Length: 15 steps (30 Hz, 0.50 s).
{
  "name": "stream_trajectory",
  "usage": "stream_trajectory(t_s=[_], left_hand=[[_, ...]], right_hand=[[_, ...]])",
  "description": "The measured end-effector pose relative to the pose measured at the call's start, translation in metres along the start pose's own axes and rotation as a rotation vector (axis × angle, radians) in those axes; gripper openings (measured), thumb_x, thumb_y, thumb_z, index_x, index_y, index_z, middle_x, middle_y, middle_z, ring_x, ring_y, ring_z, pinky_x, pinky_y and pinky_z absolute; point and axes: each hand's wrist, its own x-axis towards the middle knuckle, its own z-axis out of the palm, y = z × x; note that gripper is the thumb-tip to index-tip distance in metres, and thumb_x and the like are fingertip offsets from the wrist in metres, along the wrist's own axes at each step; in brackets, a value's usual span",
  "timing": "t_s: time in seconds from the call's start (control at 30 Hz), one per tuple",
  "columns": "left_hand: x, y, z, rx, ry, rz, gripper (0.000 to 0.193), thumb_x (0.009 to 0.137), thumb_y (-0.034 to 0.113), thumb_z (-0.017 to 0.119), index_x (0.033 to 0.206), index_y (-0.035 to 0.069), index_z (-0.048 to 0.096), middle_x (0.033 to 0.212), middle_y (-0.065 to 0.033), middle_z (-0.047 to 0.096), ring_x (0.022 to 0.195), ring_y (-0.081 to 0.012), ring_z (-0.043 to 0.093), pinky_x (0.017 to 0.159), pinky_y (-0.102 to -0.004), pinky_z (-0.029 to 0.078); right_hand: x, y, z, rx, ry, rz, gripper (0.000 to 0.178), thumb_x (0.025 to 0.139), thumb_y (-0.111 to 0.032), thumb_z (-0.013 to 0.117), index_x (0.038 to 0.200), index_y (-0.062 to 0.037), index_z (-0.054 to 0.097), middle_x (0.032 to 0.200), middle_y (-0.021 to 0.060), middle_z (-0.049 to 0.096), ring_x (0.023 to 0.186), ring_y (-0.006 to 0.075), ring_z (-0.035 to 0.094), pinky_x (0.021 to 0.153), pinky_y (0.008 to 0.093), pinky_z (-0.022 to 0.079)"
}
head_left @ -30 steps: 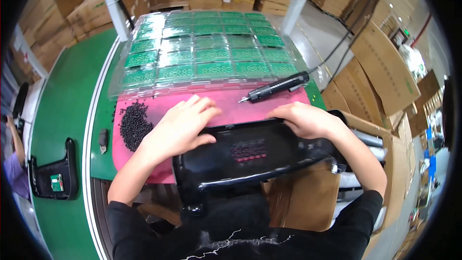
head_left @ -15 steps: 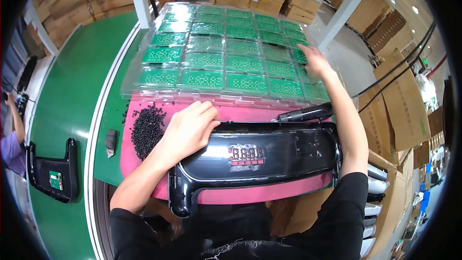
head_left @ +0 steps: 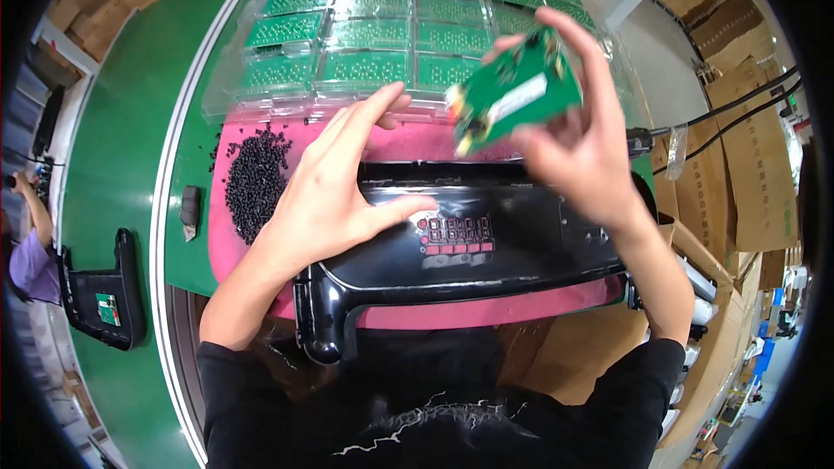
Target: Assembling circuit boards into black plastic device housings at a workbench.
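one circuit board (head_left: 514,91) gripped in right hand (head_left: 592,152) — left hand (head_left: 328,187) spread.

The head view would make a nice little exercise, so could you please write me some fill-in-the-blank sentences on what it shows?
1. The right hand has a green ____ in its grip.
2. The large black housing lies in front of the person on a ____-coloured mat.
3. The pile of small black pieces lies toward the mat's ____ edge.
4. The co-worker at the far left wears a ____ top.

Missing words: circuit board; pink; left; purple.
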Motion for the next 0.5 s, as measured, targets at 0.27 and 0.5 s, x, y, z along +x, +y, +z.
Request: stream_trajectory(t_s=[0.27,0.5], left_hand=[[-0.004,0.0,-0.005,-0.347,-0.195,0.042,0.069,0.062,0.011,0.086,0.126,0.001,0.061,0.106,-0.0104,0.067,0.092,-0.0211,0.066,0.079,-0.0327,0.055],[-0.014,0.001,-0.009,-0.33,-0.603,0.126,0.061,0.058,0.017,0.085,0.114,0.005,0.062,0.104,-0.008,0.065,0.084,-0.024,0.067,0.07,-0.0322,0.055]], right_hand=[[-0.074,-0.008,0.015,-0.043,0.084,0.191,0.084,0.075,0.005,0.08,0.145,-0.0003,0.034,0.131,0.0139,0.055,0.119,0.0184,0.057,0.094,0.0298,0.05],[-0.111,-0.009,0.01,-0.001,0.049,0.787,0.009,0.084,0.001,0.071,0.09,0.0011,0.064,0.07,-0.0057,0.061,0.06,-0.0027,0.049,0.053,0.0152,0.038]])
